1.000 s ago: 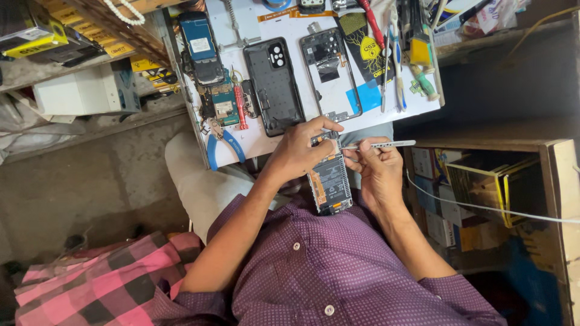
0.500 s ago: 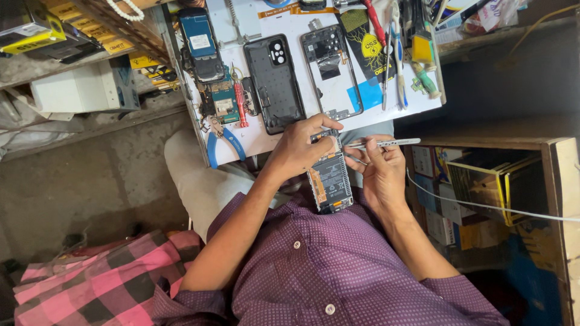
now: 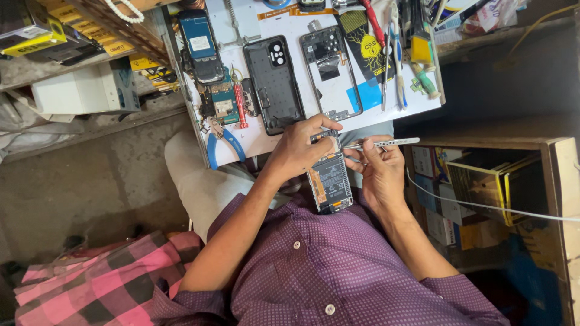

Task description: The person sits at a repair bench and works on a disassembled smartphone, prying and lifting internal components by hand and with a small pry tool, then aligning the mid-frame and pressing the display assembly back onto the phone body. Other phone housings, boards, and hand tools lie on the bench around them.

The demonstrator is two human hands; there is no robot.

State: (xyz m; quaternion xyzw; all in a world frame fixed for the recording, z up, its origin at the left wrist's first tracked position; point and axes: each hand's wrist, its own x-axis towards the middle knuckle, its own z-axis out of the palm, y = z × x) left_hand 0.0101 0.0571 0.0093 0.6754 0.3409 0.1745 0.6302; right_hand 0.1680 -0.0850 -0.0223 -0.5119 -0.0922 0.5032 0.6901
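Note:
My left hand grips the top of an opened phone, whose battery and boards are exposed, and holds it upright against my chest just below the table edge. My right hand pinches metal tweezers, which lie level with their tips at the phone's upper end, beside my left fingertips. Both hands touch the phone from either side. My purple dotted shirt fills the lower view.
A white work board carries a black back cover, a phone frame, a blue phone, a circuit board, a red screwdriver and blue-handled pliers. A wooden shelf of boxes stands right.
Both hands stay on the phone in nearly the same place. The tweezers have shifted only slightly at the phone's top end.

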